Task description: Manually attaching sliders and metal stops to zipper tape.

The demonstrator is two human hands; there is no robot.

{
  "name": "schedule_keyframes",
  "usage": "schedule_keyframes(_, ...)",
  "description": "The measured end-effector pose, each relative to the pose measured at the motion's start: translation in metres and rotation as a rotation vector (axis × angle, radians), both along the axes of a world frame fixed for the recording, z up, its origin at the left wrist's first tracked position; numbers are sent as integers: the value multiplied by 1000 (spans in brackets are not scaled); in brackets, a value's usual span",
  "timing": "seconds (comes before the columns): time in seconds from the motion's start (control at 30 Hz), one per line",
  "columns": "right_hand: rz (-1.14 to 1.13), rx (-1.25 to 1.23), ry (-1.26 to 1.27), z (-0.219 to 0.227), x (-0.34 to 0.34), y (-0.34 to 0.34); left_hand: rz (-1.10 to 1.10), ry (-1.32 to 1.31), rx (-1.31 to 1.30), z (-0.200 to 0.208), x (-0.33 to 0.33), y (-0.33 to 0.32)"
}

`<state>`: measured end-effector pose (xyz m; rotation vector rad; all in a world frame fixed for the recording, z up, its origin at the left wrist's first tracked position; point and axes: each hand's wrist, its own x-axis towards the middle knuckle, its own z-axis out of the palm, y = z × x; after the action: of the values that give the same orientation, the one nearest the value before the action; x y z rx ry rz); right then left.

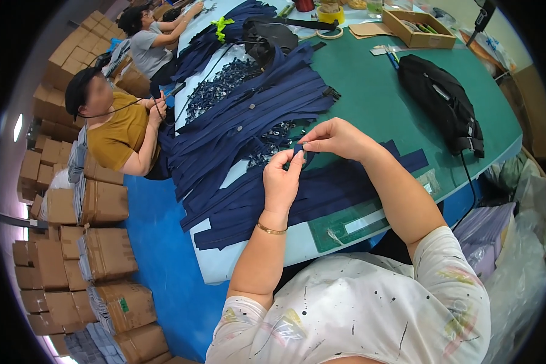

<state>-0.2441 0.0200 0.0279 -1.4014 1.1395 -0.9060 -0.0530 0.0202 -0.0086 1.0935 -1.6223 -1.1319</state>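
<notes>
My left hand (280, 184) and my right hand (335, 138) meet above the table, with their fingertips nearly touching. Thumb and forefinger of my left hand pinch the end of a navy fabric strip (298, 147), perhaps zipper tape. The right fingertips are closed beside that end, on a small piece too tiny to make out. Under and around both hands lie long navy strips (340, 181) in flat bundles. Just beyond my left hand is a heap of small shiny dark parts (276, 141), which look like zipper sliders. A larger navy strip bundle (249, 112) stretches across the table.
Another heap of small dark parts (221, 88) lies farther left. On the green mat (370, 85) are a black bag (440, 100), a wooden tray (418, 33) and a tape roll (330, 33). Two people sit along the left side. Cardboard boxes (118, 252) stack beyond the blue floor.
</notes>
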Motion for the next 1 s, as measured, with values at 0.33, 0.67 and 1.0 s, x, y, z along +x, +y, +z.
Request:
schedule_keyframes(0.33, -3, -42, 72, 2, -2, 0, -57, -256, -325, 7, 2, -3)
schedule_keyframes(0.67, 24, -99, 102, 2, -3, 1, -110, -177, -72, 6, 5, -5)
schedule_keyframes(1.0, 2, -101, 106, -1, -1, -1, -92, -212, -167, 9, 2, -3)
